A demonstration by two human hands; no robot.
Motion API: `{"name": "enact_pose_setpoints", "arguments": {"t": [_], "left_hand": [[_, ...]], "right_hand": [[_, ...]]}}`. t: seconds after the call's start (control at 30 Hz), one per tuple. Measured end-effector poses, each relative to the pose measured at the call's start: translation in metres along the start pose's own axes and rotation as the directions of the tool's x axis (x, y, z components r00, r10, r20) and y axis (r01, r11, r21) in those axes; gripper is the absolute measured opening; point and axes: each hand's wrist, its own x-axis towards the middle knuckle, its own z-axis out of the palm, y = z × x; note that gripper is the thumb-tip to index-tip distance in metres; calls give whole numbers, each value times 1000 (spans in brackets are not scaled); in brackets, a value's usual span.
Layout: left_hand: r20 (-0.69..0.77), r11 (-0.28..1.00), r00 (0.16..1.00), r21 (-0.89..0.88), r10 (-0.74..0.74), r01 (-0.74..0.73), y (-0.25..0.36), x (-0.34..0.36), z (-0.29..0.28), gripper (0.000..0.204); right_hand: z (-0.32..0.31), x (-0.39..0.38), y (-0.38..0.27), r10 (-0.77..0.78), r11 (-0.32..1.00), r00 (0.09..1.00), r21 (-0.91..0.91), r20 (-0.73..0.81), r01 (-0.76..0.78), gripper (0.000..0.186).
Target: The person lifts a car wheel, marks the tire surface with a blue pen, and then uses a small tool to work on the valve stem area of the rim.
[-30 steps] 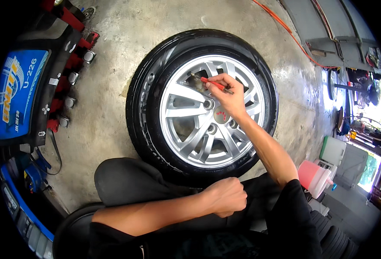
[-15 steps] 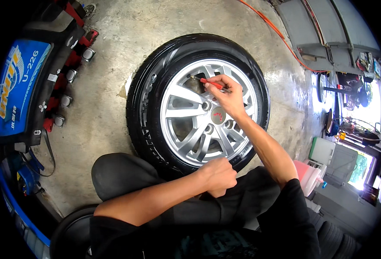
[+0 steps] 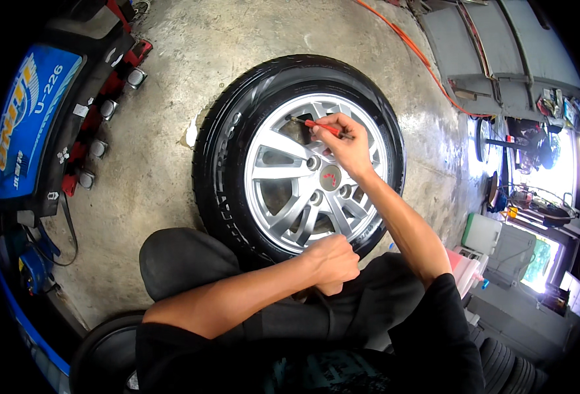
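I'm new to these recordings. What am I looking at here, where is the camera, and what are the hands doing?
The camera sits on a person's head and looks down through a fisheye lens, so straight edges bend. A car wheel with a silver alloy rim lies flat on the concrete floor. The right hand holds a small red-handled tool with its tip among the spokes. The left hand is closed at the tyre's near edge; what it grips, if anything, is hidden. A blue workshop machine stands at the left.
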Motion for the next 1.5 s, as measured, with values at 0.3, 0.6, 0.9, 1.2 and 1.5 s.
{"name": "enact_pose_setpoints", "arguments": {"t": [0.3,0.6,0.9,1.2,1.5], "left_hand": [[22,1000,1000,-6,-6,6,-3,-2,-9,23],[-13,1000,1000,29,9,-8,-9,-7,-17,26],[-20,998,1000,56,-1,2,-9,-7,-21,25],[14,997,1000,80,-15,13,-12,-6,-18,27],[63,995,997,94,-35,29,-12,-5,-20,22]], "right_hand": [[2,-4,-7,77,994,997,78,2,-77,19],[0,0,-8,85,987,996,139,-3,-84,18],[0,1,-12,29,999,999,16,14,-29,18],[3,0,-21,-4,987,999,-160,44,11,14],[2,10,-41,-211,772,934,-536,290,341,24]]}}
